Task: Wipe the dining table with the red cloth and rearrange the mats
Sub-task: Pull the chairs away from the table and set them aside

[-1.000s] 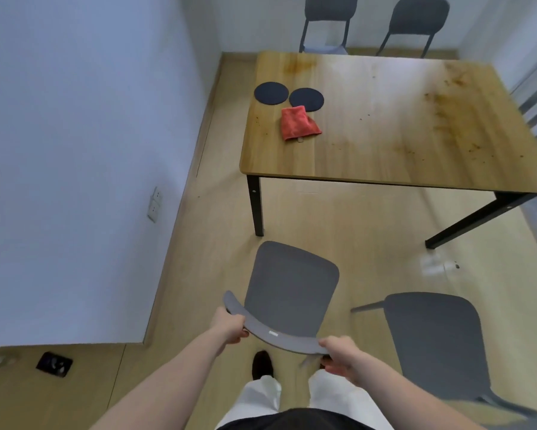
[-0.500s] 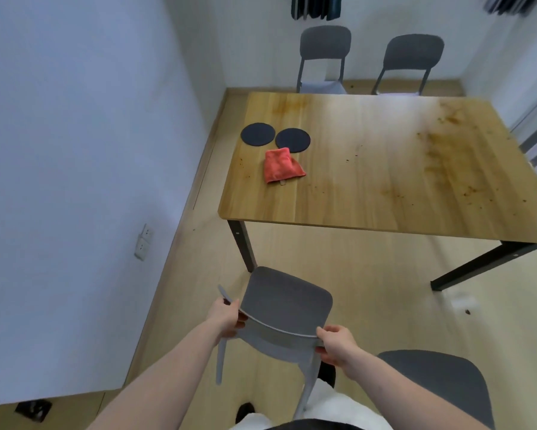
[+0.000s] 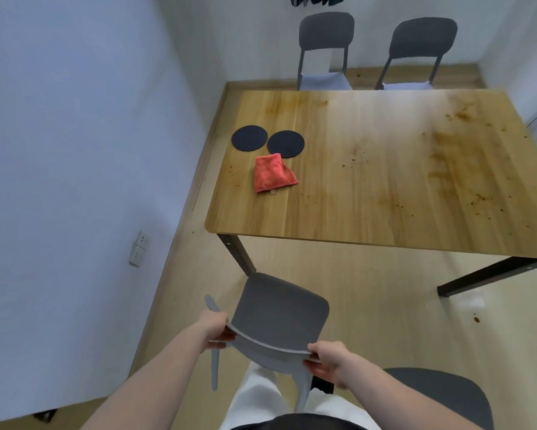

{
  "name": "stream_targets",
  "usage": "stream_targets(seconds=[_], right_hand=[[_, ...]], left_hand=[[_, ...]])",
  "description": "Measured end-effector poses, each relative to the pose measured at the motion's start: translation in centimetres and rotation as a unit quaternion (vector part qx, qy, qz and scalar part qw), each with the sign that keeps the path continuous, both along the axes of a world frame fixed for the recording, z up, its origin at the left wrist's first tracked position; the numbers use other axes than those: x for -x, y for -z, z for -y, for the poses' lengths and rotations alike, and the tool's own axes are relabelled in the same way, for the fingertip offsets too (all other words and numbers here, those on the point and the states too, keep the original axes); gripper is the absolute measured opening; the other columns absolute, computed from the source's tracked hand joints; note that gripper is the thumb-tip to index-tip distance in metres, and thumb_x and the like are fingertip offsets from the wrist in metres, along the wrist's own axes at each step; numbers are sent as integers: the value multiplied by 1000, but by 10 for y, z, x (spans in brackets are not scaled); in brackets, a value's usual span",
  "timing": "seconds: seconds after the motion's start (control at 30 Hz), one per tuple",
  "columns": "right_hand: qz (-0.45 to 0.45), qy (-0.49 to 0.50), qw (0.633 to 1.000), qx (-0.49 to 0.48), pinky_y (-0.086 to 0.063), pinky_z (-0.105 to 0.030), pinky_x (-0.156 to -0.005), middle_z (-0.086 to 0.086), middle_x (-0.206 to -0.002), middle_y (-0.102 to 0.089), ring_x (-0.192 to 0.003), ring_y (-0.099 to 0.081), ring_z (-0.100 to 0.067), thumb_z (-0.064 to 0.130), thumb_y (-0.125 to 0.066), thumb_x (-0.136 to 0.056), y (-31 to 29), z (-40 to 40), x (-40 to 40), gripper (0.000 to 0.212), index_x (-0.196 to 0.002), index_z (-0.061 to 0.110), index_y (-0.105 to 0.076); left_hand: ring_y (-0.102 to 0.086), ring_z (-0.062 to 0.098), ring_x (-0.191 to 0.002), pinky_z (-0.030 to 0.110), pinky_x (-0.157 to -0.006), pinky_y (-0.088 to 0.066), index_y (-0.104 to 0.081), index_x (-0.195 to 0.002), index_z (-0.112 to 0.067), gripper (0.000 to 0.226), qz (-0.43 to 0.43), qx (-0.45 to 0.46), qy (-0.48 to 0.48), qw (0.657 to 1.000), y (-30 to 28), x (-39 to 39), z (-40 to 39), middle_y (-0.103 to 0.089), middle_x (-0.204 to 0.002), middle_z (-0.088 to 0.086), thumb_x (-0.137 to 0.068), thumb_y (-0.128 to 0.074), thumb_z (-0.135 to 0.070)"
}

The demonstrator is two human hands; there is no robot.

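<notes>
A folded red cloth (image 3: 272, 177) lies near the left end of the wooden dining table (image 3: 385, 187). Just beyond it sit two round black mats side by side: one (image 3: 249, 138) at the table's left edge, the other (image 3: 286, 144) to its right. Brown stains and crumbs speckle the tabletop, mostly on the right half. Well short of the table, my left hand (image 3: 216, 330) and my right hand (image 3: 327, 358) each grip an end of the backrest of a grey chair (image 3: 279, 315) standing on the floor in front of me.
A second grey chair (image 3: 444, 395) stands at my lower right. Two more grey chairs (image 3: 326, 35) (image 3: 422, 38) stand at the table's far side. A white wall (image 3: 75, 150) with sockets (image 3: 139, 248) runs along the left. Black table legs (image 3: 236, 252) are ahead.
The view has lifted and I have stepped closer to the table, which now looks nearer. Both hands keep their grip on the chair's backrest, and the chair has moved slightly forward.
</notes>
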State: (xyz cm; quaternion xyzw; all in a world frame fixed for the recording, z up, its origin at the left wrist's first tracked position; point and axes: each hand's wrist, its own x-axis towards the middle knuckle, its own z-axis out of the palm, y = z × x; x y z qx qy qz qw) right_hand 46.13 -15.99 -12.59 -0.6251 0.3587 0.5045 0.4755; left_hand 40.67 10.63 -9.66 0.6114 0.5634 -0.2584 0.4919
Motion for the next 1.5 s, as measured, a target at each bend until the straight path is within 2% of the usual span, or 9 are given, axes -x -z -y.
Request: stream_targets(seconds=[0.2,0.3,0.4,0.6,0.73,0.93,1.03,1.2,1.5], right_hand=[[-54,14,998,-2,-58,-31,-47,-25,-95,-74,-63,-74,-29,-2,-55,-96,3,4,-20,13,-107,-8,-61],[-34,39,999,9,-56,-30,-42,-22,-75,-71,-61,-70,-29,0,-46,-101,-7,-4,-43,17,-91,-5,-59],[-4,77,997,19,-54,-28,-38,-23,-79,-66,-67,-63,-31,-3,-37,-103,-19,-17,-79,27,-82,-5,-54],[32,74,995,59,-60,-35,-69,-24,-87,-70,-81,-71,-31,0,-40,-104,-23,-37,-135,24,-88,-5,-58],[39,65,994,75,-60,-32,-62,-23,-90,-69,-80,-71,-29,2,-43,-104,-26,-51,-159,18,-97,-4,-59],[46,40,992,115,-61,-36,-71,-21,-87,-64,-75,-66,-28,-8,-48,-99,-9,-56,-178,10,-95,-8,-57],[49,65,990,118,-57,-31,-46,-21,-92,-63,-76,-66,-32,-8,-45,-100,3,-58,-181,14,-111,-6,-52],[42,88,986,135,-54,-31,-36,-22,-89,-63,-75,-66,-38,-11,-43,-99,30,-59,-192,15,-110,-8,-53],[52,150,979,129,-59,-46,-64,-24,-111,-62,-104,-66,-45,-8,-43,-101,62,-57,-208,30,-129,-6,-51]], left_hand=[[-78,24,-84,38,-82,-61,-64,-103,-2,21,-2,33,21,999,16,-12,-18,-79,-84,12,-100,-49,-17],[-77,23,-82,34,-77,-59,-63,-101,-2,22,7,52,41,998,15,-41,-23,-79,-82,12,-100,-47,-17],[-74,21,-66,30,-62,-54,-63,-105,5,28,22,53,26,998,16,-83,-25,-78,-80,16,-99,-41,-11],[-78,25,-74,34,-68,-59,-57,-107,1,18,47,81,-47,994,27,-118,-42,-78,-81,18,-99,-45,-9],[-78,27,-79,35,-67,-61,-60,-109,0,15,62,96,-83,990,40,-125,-52,-77,-92,19,-98,-53,-8],[-69,26,-89,32,-69,-57,-58,-109,-1,11,60,134,-108,983,51,-131,-53,-70,-103,20,-98,-58,-5],[-71,24,-91,31,-67,-56,-60,-112,0,13,46,159,-129,978,60,-133,-53,-73,-102,18,-98,-58,-2],[-70,24,-87,31,-66,-56,-60,-112,1,14,16,158,-146,976,80,-146,-50,-73,-95,17,-98,-58,1],[-71,18,-87,29,-67,-57,-59,-114,-4,15,22,140,-122,982,92,-167,-46,-73,-99,11,-100,-61,-5]])
